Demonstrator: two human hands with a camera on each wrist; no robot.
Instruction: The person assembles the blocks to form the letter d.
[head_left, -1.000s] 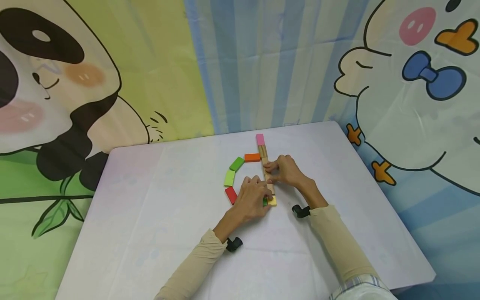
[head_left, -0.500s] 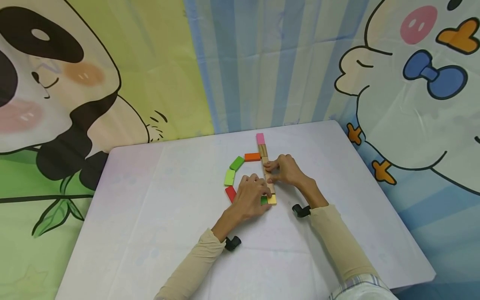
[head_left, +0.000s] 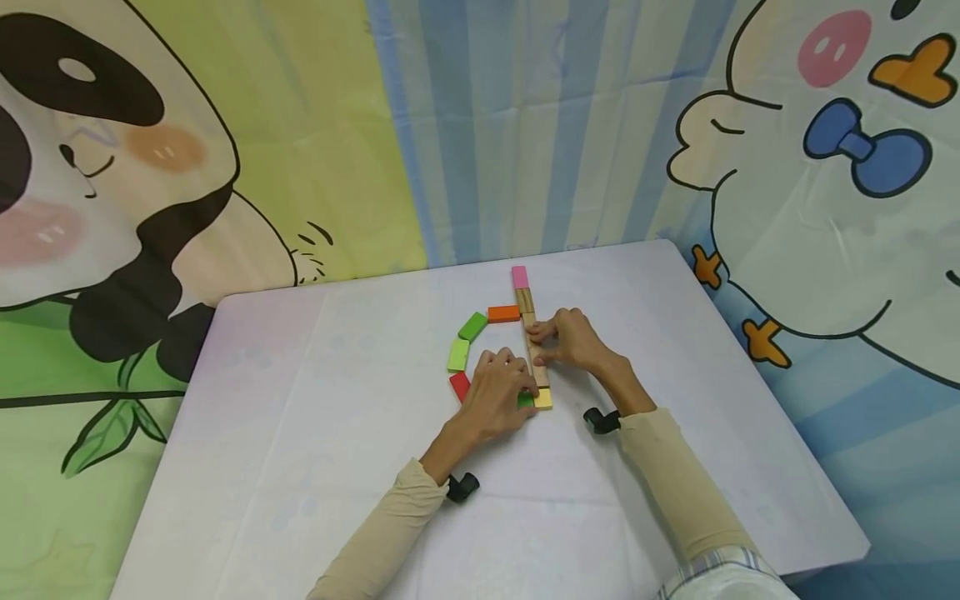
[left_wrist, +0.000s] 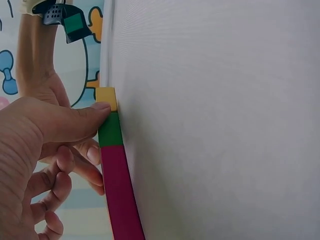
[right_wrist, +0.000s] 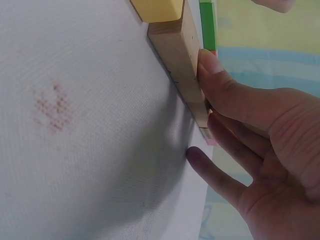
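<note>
My left hand point(head_left: 493, 392) pinches a dark green block point(left_wrist: 111, 130) at the near end of the layout, thumb on its near side, where it meets a yellow block point(head_left: 543, 398). A magenta block point(left_wrist: 120, 187) continues the line beyond the green one; in the head view that hand hides it. My right hand point(head_left: 572, 342) rests its thumb and fingertips on the straight row of plain wooden blocks point(head_left: 540, 376). Its thumb lies along a wooden block's top in the right wrist view, the other fingers spread loosely and partly bent.
The row's far end has a brown block point(head_left: 524, 300) and a pink block point(head_left: 519, 277). An orange block point(head_left: 503, 313), a green block point(head_left: 472, 326), a light green block point(head_left: 458, 355) and a red block point(head_left: 460, 386) curve round its left side. All lie on a white table point(head_left: 337, 417).
My left hand has shifted slightly left, and more of the dark green block shows beside the yellow one. My right hand stays on the wooden row.
</note>
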